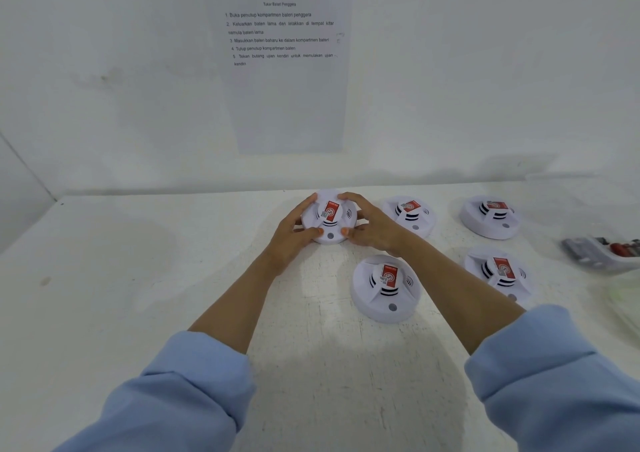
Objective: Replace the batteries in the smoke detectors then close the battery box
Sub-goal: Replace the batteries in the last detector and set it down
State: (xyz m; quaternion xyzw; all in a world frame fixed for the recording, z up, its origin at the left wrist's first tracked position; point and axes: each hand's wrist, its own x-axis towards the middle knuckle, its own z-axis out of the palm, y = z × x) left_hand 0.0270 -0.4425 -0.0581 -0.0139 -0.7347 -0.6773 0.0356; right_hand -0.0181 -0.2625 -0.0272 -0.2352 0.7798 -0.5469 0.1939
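A round white smoke detector (329,218) with a red sticker sits near the back of the white table. My left hand (292,235) grips its left side, thumb on the front rim. My right hand (369,225) grips its right side, fingers curled over the top edge. Several more detectors of the same kind lie face up: one close in front (386,289), one to the right (412,214), one at far right back (490,216), one at right front (498,273). A clear battery box (602,252) with grey and red batteries lies at the right edge, blurred.
The white table (138,296) meets a white wall at the back. A printed instruction sheet (282,53) is stuck on the wall above the detectors. Some clear plastic (623,299) lies at the right edge below the battery box.
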